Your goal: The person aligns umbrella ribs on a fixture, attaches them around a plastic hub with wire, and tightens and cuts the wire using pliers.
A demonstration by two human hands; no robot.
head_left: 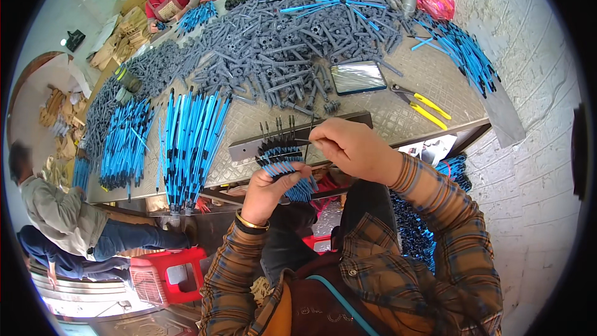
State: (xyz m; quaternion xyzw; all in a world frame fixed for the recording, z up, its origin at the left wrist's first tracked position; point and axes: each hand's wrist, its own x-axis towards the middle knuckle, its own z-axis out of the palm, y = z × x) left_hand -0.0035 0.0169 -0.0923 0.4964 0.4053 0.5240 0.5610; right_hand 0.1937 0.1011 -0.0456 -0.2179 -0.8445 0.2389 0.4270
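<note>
My left hand (267,193) is closed round a bundle of thin blue rods with black ends (278,167), held at the near edge of the table. Their dark tips fan out above my fingers, over a flat metal bar (249,148) at the table's edge. My right hand (356,148), just right of the bundle, is closed in a pinch. A thin black strand (308,143) shows at its fingertips, beside the bundle's black ends. What exactly the strand is, I cannot make out.
A big heap of grey plastic parts (267,50) covers the table's far side. More blue rods (194,143) lie left and right. Yellow-handled pliers (429,109) lie beside a shallow box of thin silver pieces (359,78). Two co-workers (171,3) are nearby; a red stool (168,277) stands lower left.
</note>
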